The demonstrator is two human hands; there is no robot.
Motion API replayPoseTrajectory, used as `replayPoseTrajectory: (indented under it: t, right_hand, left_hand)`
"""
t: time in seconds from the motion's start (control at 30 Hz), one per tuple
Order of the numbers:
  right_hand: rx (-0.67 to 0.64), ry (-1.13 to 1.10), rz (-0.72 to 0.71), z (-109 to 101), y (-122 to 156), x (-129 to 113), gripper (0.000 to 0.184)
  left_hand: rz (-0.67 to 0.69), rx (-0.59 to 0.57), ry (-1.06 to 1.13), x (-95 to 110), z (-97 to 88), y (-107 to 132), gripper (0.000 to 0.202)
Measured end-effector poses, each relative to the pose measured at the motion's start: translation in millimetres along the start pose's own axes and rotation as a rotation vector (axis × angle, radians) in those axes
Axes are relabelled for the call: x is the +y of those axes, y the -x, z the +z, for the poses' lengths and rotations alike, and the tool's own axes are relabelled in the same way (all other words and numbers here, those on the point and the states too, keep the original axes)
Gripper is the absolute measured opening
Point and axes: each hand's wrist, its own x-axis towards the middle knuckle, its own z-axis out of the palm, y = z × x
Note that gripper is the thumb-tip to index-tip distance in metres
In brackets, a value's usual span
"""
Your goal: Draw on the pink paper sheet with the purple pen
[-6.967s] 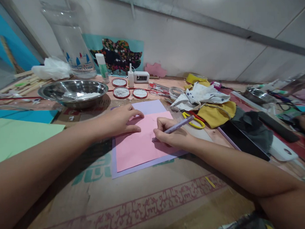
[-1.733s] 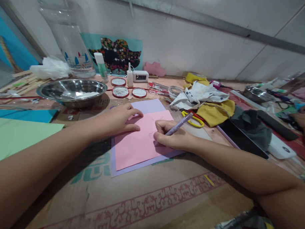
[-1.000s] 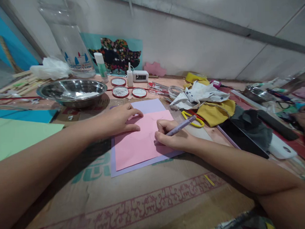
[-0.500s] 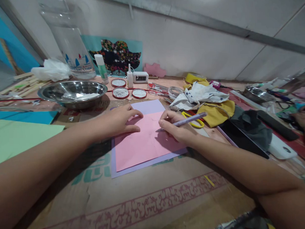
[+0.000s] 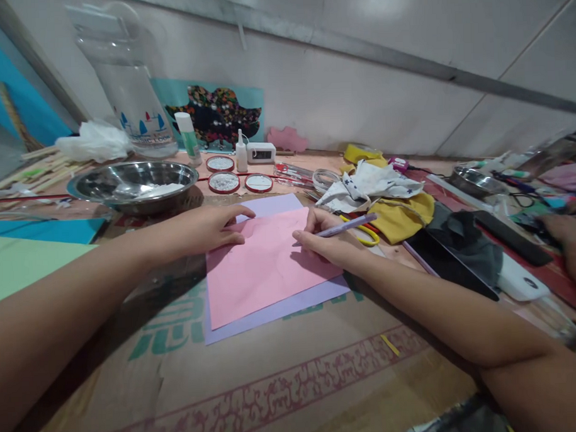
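A pink sheet of paper (image 5: 256, 274) lies over a larger lilac sheet (image 5: 278, 205) on a flat piece of cardboard (image 5: 237, 381). My right hand (image 5: 324, 237) rests on the right part of the pink sheet, fingers closed around a pale purple pen (image 5: 352, 224). The pen's tip points left and down at the paper, where faint lines show. On the upper left edge of the pink sheet, my left hand (image 5: 217, 228) lies with its fingers apart, holding nothing.
Behind the paper stand a steel bowl (image 5: 136, 183), round dishes of white beads (image 5: 224, 182), a glue stick (image 5: 187, 139) and a water jug (image 5: 127, 89). Yellow-handled scissors (image 5: 369, 237), cloth scraps (image 5: 401, 215) and a tablet (image 5: 448, 267) lie right. Another person's hand (image 5: 570, 241) shows far right.
My left hand has slid a little to the left along the paper's edge. The pen in my right hand has shifted slightly over the sheet. The whole view has tilted a little.
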Motion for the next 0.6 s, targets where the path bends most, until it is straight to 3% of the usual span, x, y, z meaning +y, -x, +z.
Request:
replayPoseTrajectory:
  t: [0.13,0.6]
  right_hand:
    - [0.007,0.064,0.008,3.7,-2.3,-0.7,0.029]
    - [0.144,0.177,-0.008,2.2,-8.7,7.3,0.029]
  left_hand:
    - [0.03,0.024,0.009,-11.4,0.8,-3.5,0.058]
    - [0.024,0.003,0.007,-11.4,1.6,-4.6,0.059]
